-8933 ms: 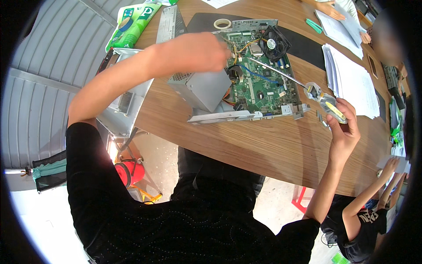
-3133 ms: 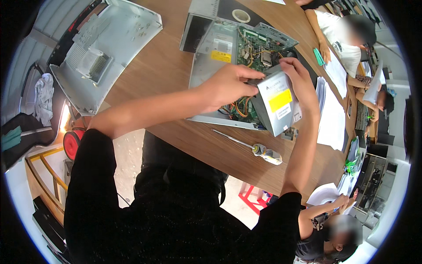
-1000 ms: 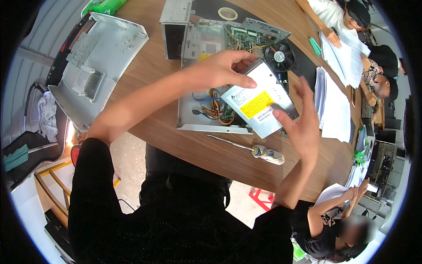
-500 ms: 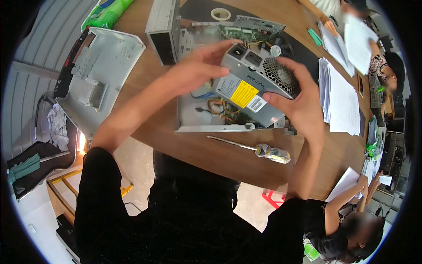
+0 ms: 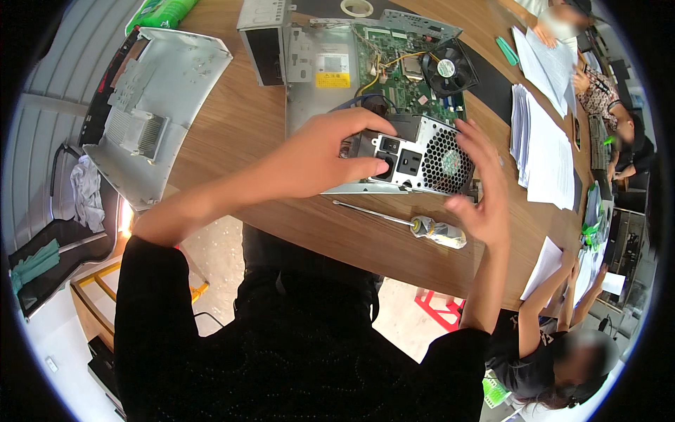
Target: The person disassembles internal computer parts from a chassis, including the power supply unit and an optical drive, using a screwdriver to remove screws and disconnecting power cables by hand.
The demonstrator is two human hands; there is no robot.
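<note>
A metal power supply (image 5: 409, 158) sits at the near side of an opened computer case (image 5: 301, 105), its socket and honeycomb vent facing me. My left hand (image 5: 327, 158) grips its left end, thumb over the socket and fingers reaching behind the top. My right hand (image 5: 486, 193) is spread at the vent's right edge, fingertips at the corner and thumb off the metal; whether it touches is hard to tell. Inside the case lie a green circuit board (image 5: 394, 60) and a black fan (image 5: 450, 68). In front, a screwdriver (image 5: 425, 228) rests on the table.
A detached case cover (image 5: 200, 77) lies at the left, a green package (image 5: 162, 13) behind it. A tape roll (image 5: 356, 8) sits at the back. Paper stacks (image 5: 545, 165) and a green stapler-like object (image 5: 506, 51) are to the right, where other people (image 5: 520, 359) handle papers.
The power supply has come down from above the case to its near side, turning so its vent faces me. My right hand has loosened from it; the board and fan now show.
</note>
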